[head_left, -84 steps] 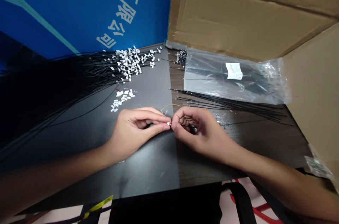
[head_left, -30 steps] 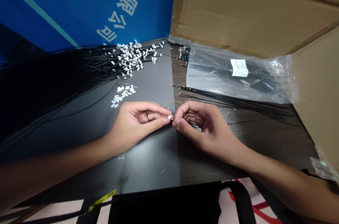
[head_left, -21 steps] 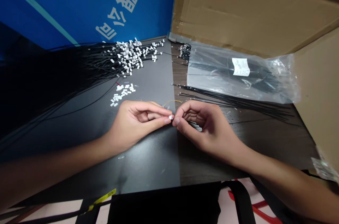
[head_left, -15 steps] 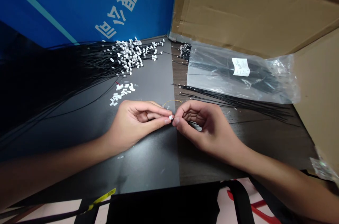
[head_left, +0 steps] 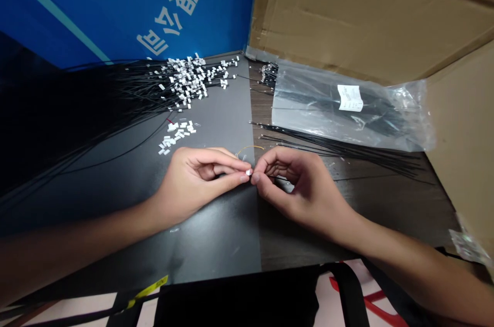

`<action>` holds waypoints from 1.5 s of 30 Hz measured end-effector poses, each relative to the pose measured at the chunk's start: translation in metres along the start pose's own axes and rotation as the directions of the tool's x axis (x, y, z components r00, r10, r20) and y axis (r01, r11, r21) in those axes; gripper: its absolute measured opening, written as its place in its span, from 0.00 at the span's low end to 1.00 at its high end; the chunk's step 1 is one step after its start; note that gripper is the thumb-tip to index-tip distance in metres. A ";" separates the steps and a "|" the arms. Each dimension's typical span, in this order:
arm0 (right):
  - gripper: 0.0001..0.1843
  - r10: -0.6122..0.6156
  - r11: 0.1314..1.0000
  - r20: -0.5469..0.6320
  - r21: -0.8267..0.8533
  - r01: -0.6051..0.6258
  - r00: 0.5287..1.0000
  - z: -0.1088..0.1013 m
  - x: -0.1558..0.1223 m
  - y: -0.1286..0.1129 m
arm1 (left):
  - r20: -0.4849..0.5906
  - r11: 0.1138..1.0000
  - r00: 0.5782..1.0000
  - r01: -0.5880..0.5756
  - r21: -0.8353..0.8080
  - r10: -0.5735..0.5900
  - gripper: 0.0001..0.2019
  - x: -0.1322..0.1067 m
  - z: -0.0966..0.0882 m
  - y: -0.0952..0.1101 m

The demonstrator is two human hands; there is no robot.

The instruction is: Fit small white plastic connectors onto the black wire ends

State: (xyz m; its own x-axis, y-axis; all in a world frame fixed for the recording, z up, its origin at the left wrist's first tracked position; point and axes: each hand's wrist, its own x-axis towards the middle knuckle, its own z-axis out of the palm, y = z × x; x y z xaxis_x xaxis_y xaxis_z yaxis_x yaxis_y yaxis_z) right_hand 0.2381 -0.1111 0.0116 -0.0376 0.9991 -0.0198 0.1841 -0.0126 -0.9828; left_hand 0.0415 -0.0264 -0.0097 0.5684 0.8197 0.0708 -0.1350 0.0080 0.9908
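Note:
Between the thumb and forefinger of my left hand is a small white connector housing. My right hand pinches a thin black wire close to its end, and its fingertips nearly meet those of the left. The wire trails off to the right behind the right palm. Whether its end sits inside the housing is hidden by the fingers. Beyond the left hand lies a small heap of loose white housings. A thin yellow wire curves on the table just behind the fingertips.
A large bundle of black wires with white connectors spreads at the back left, before a blue panel. Back right, a labelled clear plastic bag holds black wires. Loose black wires lie in front of it. Cardboard walls the right side.
Both hands keep the same pinch at nearly the same spot. The whole view has shifted very slightly.

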 end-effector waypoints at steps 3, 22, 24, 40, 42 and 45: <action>0.03 -0.008 1.000 0.003 -0.014 0.008 1.000 0.000 0.000 0.001 | -0.001 1.000 1.000 0.007 0.009 -0.007 0.13 0.000 -0.001 0.000; 0.05 0.093 0.994 0.091 0.043 -0.098 0.991 0.000 -0.001 -0.004 | 0.021 0.956 0.988 -0.151 0.253 0.150 0.12 -0.009 -0.002 0.002; 0.06 0.099 0.993 0.102 0.058 -0.105 0.990 -0.001 0.000 -0.004 | 0.029 0.950 0.986 -0.164 0.266 0.162 0.12 -0.010 -0.002 0.001; 0.04 0.039 0.999 0.080 0.031 -0.042 0.996 -0.002 0.000 -0.007 | -0.040 0.993 0.996 -0.071 0.095 0.075 0.13 -0.008 0.001 0.000; 0.04 0.039 0.999 0.080 0.021 -0.041 0.996 -0.001 -0.001 -0.006 | -0.011 0.988 0.995 -0.099 0.114 0.101 0.13 -0.008 0.000 0.000; 0.04 0.042 0.999 0.069 -0.015 -0.041 0.997 0.001 -0.003 -0.004 | 0.023 0.979 0.991 -0.135 0.155 0.133 0.13 -0.009 -0.002 0.000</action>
State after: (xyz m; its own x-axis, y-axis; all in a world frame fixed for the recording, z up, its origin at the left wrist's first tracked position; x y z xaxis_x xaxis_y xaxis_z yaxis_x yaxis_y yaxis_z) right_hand 0.2366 -0.1137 0.0149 -0.0979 0.9925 -0.0736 0.2006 -0.0528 -0.9782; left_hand 0.0348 -0.0321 -0.0107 0.5641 0.8000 0.2045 -0.0830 -0.1914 0.9780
